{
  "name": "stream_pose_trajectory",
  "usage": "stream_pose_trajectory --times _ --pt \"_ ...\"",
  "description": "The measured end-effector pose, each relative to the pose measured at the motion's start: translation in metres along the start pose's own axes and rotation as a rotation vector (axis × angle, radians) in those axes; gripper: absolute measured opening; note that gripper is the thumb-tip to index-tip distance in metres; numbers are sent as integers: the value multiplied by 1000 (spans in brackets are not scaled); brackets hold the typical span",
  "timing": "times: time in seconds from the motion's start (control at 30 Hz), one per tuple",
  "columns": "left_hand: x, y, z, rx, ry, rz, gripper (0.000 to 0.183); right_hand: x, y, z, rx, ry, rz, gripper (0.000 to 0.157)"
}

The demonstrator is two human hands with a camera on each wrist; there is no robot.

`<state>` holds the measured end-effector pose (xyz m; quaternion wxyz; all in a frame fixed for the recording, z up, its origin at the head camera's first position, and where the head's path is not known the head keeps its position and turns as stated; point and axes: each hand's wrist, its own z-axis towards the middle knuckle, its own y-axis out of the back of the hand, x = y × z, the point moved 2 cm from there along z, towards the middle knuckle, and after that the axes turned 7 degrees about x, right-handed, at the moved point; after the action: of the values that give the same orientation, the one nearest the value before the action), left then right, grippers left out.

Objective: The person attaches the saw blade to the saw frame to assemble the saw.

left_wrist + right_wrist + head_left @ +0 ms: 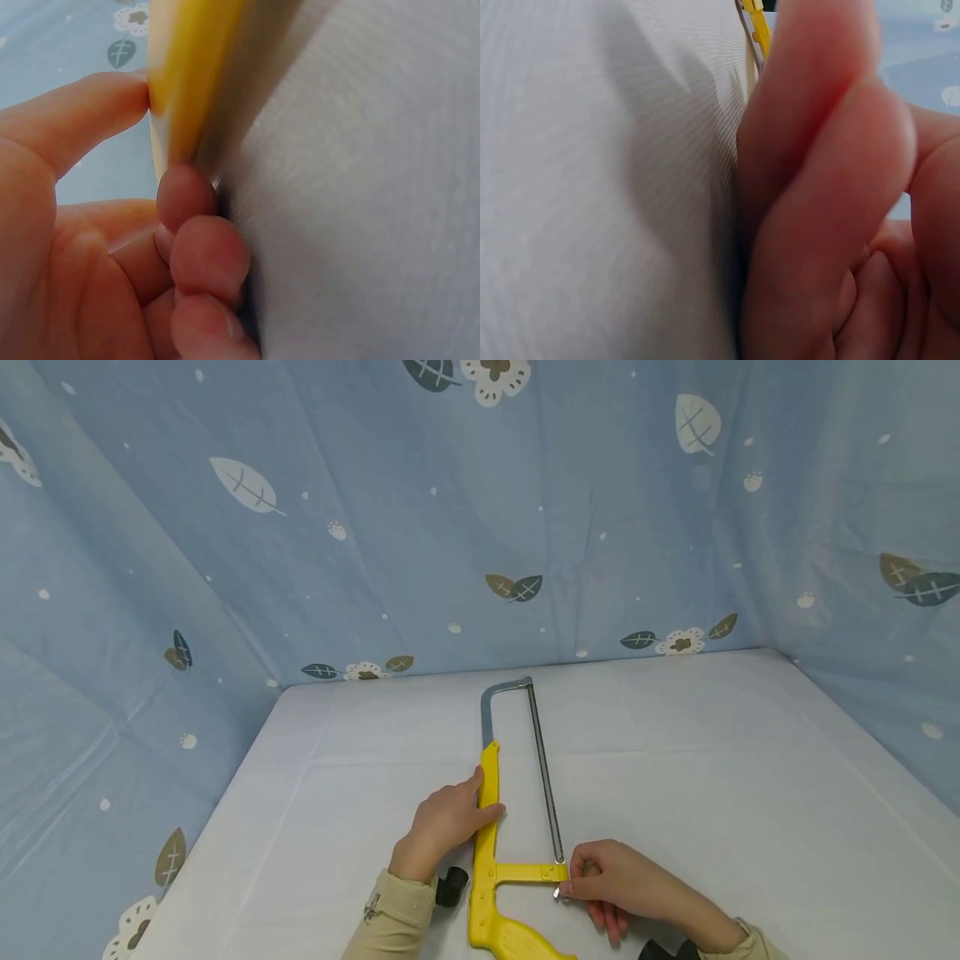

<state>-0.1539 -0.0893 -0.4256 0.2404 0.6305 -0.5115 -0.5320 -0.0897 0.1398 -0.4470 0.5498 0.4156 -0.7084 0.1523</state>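
A hacksaw with a yellow frame and a grey front bow lies flat on the white-covered table, its handle toward me. Its metal blade runs along the right side. My left hand grips the yellow frame beside its middle; in the left wrist view, thumb and fingertips meet the blurred yellow bar. At the blade's near end, my right hand pinches the small metal wing nut between thumb and curled index finger. The right wrist view shows its other fingers close above the cloth, hiding the nut.
White cloth covers the table around the saw. A blue curtain with leaf and flower prints rises behind the table and along both sides. A black wrist camera sits near the saw frame, below the left hand.
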Motion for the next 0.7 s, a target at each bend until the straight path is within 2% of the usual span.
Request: stream_pose_trajectory --times 0.33,0.7 --pt "1 0 -1 -5 -7 -5 76 1 -2 0 -2 -29 -3 31" --pt "2 1 0 -2 -1 -2 76 -1 -2 1 18 -17 13 35"
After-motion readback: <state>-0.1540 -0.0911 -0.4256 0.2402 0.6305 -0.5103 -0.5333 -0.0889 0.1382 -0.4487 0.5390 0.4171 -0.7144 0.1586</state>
